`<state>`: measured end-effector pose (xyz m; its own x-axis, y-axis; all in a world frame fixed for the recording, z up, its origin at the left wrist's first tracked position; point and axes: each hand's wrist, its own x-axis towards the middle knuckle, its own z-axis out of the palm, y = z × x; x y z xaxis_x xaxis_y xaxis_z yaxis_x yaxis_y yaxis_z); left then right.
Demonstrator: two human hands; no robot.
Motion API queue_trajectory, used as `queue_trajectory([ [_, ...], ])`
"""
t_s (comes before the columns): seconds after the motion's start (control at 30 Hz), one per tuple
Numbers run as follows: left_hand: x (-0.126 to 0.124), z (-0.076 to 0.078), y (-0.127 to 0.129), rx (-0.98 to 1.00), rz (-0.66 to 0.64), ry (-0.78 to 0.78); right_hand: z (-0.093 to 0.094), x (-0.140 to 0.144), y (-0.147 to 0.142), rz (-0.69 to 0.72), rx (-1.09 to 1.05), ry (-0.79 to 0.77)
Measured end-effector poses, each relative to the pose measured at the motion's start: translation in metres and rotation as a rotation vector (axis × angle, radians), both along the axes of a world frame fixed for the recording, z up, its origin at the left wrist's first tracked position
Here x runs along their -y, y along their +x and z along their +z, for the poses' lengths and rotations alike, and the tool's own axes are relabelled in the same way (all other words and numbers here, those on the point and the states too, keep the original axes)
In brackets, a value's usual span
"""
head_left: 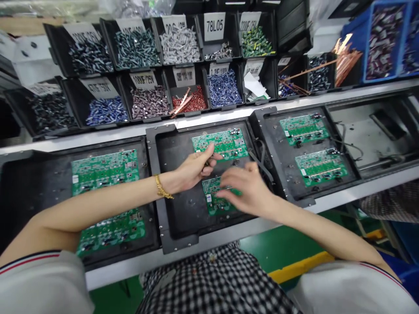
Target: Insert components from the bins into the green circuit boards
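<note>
A black carrier tray (170, 144) in front of me holds two green circuit boards. My left hand (193, 168) hovers between them, fingers pinched together on what looks like small components, thumb near the upper board (225, 141). My right hand (248, 187) rests over the lower board (216, 203), fingertips touching its surface; whether it holds a part is hidden. A gold bracelet (162, 188) is on my left wrist.
More carrier trays with green boards sit to the left (104, 170) and right (307, 144) on the conveyor. Behind stand two rows of black bins (147, 48) filled with capacitors and other components, with paper labels. A blue crate (382, 39) is at the far right.
</note>
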<state>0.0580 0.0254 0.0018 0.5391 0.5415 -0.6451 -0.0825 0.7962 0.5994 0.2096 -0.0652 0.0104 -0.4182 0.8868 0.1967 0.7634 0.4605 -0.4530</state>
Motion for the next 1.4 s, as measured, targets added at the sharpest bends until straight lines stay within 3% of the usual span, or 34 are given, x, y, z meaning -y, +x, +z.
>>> queue_trajectory([
  [0.07,0.006,0.001,0.008,0.01,-0.02,0.023,0.009,-0.013,0.012,-0.204,-0.087,0.077],
  [0.13,0.012,0.006,0.018,0.038,-0.049,0.038,0.014,-0.024,0.021,-0.277,-0.129,0.125],
  [0.27,0.02,0.017,0.038,0.096,-0.069,0.006,0.021,-0.031,0.034,-0.227,-0.128,0.085],
  [0.4,0.017,0.017,0.043,0.072,0.008,-0.176,0.022,-0.02,0.06,-0.14,0.062,0.035],
  [0.5,0.014,0.014,0.041,-0.027,0.108,-0.265,0.009,-0.009,0.083,-0.052,0.248,-0.036],
  [0.6,0.016,0.011,0.041,-0.043,0.085,-0.24,-0.009,-0.002,0.096,-0.026,0.299,-0.098],
  [0.7,0.02,0.008,0.042,-0.049,0.004,-0.171,-0.017,-0.002,0.097,-0.037,0.29,-0.118],
  [0.87,0.021,-0.002,0.04,-0.033,-0.096,-0.059,-0.015,-0.003,0.095,-0.042,0.305,-0.124],
  [1.23,0.019,-0.002,0.042,-0.051,-0.136,-0.093,-0.007,-0.002,0.094,0.037,0.414,-0.063],
  [1.4,0.026,0.002,0.044,-0.019,-0.184,-0.057,0.01,-0.012,0.078,-0.093,0.173,-0.096],
])
